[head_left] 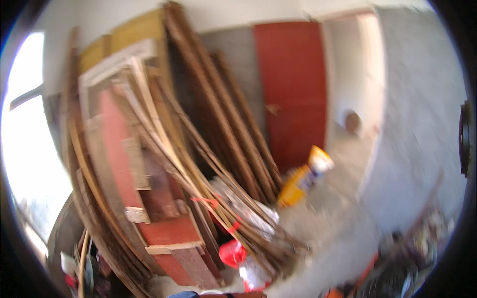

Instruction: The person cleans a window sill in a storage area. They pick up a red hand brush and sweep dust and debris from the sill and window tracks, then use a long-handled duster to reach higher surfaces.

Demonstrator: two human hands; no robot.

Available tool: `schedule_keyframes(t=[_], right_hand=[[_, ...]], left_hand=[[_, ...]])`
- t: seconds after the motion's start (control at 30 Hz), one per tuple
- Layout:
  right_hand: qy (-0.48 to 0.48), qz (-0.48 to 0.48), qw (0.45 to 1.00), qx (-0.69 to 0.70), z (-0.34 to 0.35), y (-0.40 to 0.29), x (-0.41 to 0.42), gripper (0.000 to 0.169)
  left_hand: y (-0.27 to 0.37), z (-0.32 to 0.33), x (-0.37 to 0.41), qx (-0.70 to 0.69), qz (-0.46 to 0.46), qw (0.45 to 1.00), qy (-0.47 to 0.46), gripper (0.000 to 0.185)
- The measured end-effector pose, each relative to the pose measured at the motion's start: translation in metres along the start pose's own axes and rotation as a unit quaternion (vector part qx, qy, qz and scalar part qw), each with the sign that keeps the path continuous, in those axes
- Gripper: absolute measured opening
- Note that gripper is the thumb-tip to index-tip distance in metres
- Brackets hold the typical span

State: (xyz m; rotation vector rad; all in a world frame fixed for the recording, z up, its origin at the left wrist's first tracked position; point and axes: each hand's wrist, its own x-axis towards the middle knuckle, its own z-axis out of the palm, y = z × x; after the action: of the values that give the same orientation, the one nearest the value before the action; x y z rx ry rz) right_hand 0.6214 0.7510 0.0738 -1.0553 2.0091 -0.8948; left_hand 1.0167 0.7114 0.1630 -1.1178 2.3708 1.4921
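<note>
Neither of my hands is in view. Before me, long wooden poles and strips (pixel 175 149) lean in a bundle, bound low down with red ties (pixel 234 226). Thick brown logs (pixel 223 123) lean behind them against the wall. Reddish wooden boards (pixel 169 231) stand to the left of the bundle. A yellow bag (pixel 296 186) with a white top stands on the floor to the right of the logs. Near the foot of the poles is a red and white plastic bag or container (pixel 255 273). The picture is blurred.
A red door (pixel 294 93) stands beside a doorway at the back. The grey wall (pixel 417 111) runs along the right, with mixed clutter (pixel 398 268) at its foot. A bright window (pixel 29 149) is at the left; curved planks (pixel 97 201) lean near it.
</note>
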Motion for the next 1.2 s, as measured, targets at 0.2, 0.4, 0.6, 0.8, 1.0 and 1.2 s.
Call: schedule_keyframes(t=[0.2, 0.4, 0.6, 0.8, 1.0, 1.2], right_hand=[[-0.066, -0.169, 0.983, 0.017, -0.018, -0.207, 0.153, 0.014], [-0.124, -0.266, 0.956, 0.016, -0.03, -0.32, 0.257, 0.014], [-0.17, -0.297, 0.94, -0.006, -0.048, -0.367, 0.363, 0.014], [-0.225, -0.299, 0.926, -0.047, -0.069, -0.37, 0.502, 0.014], [-0.235, -0.195, 0.947, -0.099, -0.111, -0.287, 0.654, 0.014], [-0.15, -0.323, 0.898, -0.258, -0.113, -0.064, 0.788, 0.015]], left_hand=[[0.042, -0.109, 0.084, 0.016, -0.031, 0.996, 0.084, 0.035], [0.077, -0.201, 0.167, 0.029, -0.038, 0.99, 0.131, 0.035], [0.108, -0.272, 0.264, 0.024, -0.028, 0.984, 0.173, 0.035], [0.119, -0.315, 0.365, -0.026, -0.068, 0.971, 0.229, 0.036], [0.132, -0.337, 0.458, -0.077, -0.102, 0.959, 0.252, 0.036], [0.114, -0.343, 0.494, 0.066, -0.101, 0.96, 0.252, 0.037]])
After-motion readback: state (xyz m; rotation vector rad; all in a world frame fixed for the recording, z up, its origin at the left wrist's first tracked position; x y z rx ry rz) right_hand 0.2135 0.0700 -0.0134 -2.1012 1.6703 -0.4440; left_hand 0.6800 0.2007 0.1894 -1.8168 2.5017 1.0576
